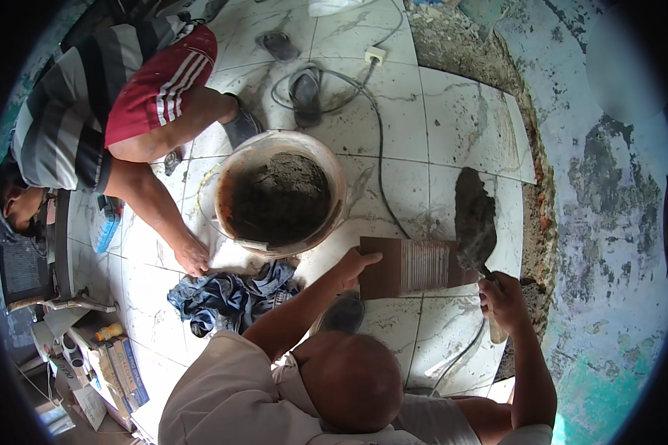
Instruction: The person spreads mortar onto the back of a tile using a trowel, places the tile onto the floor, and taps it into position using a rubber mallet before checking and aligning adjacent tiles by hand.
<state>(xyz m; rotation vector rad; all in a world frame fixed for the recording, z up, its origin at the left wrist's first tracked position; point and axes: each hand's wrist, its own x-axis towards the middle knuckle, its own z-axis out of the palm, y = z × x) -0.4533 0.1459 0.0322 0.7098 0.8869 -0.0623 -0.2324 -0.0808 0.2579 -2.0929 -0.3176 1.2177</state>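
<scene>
My left hand grips the left edge of a brown rectangular tile with a pale ribbed band across its middle, held above the floor. My right hand is closed round the handle of a trowel. Grey wet mortar covers the trowel's blade, which points away from me and overlaps the tile's right end. Left of the tile and farther away stands a round bucket with dark mortar in it.
At left a co-worker in red shorts reaches a hand down beside crumpled dark-blue cloth. A black cable crosses white floor tiles. Slippers lie beyond the bucket. A broken floor edge borders the peeling wall.
</scene>
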